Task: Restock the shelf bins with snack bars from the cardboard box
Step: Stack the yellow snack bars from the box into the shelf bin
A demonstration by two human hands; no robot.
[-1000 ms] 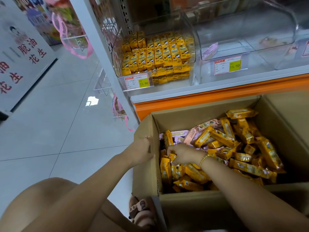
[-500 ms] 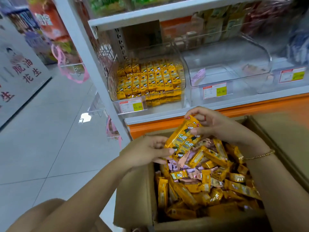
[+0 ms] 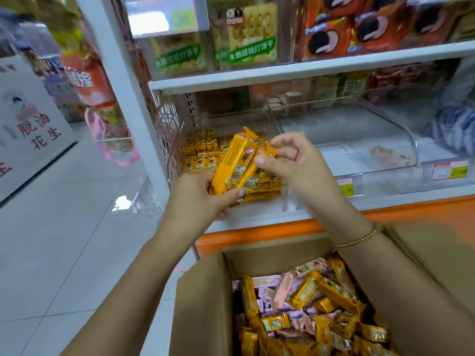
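Both hands hold a small bunch of yellow snack bars (image 3: 235,165) up in front of the left shelf bin (image 3: 177,150). My left hand (image 3: 203,199) grips their lower ends. My right hand (image 3: 290,163) pinches their upper ends between thumb and fingers. The clear bin behind them holds rows of the same yellow bars (image 3: 203,150). Below, the open cardboard box (image 3: 203,291) is full of loose yellow and pink snack bars (image 3: 308,309).
A clear bin (image 3: 359,140) to the right is nearly bare, with price tags (image 3: 448,170) on its front. The upper shelf (image 3: 308,70) carries cracker and cookie packs. An orange shelf base (image 3: 257,235) runs behind the box. Tiled floor lies to the left, with a white sign (image 3: 33,129).
Both hands have lifted the yellow bars out of the box and up to the left bin. The view has tilted up, showing the upper shelf.
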